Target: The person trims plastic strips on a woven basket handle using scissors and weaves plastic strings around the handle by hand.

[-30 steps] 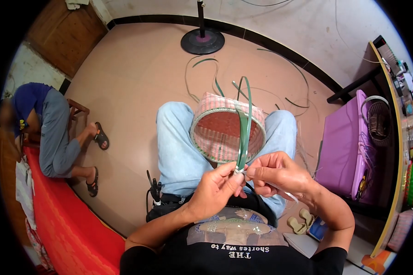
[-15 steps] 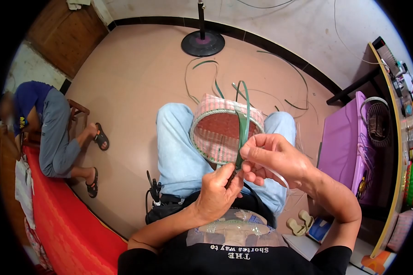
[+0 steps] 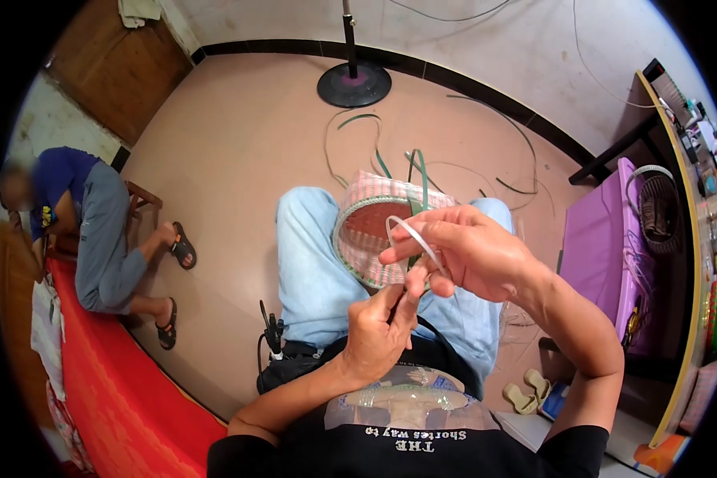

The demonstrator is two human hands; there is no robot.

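Note:
A pink-and-white woven basket [image 3: 362, 191] with a green-edged rim rests between my knees, its reddish inside turned towards me. Green flat strips [image 3: 422, 175] arch up over its rim and run down towards my hands. My left hand [image 3: 377, 331] is closed, pinching the lower end of these strips between thumb and fingers; the pinched part is mostly hidden. Just above it, my right hand [image 3: 478, 251] has its fingers curled round a narrow white strip [image 3: 410, 231], which bends in a loop in front of the basket opening.
Loose green strips [image 3: 526, 151] lie on the floor ahead, near a black round stand base [image 3: 354, 85]. At left a person [image 3: 95, 215] sits beside a red cloth [image 3: 127, 382]. A purple box [image 3: 593, 239] stands at right under a cluttered table, with sandals [image 3: 526, 394] nearby.
My right hand has lifted and turned, and the white strip now loops up in front of the basket instead of trailing at the right. My left hand stays nearly in place.

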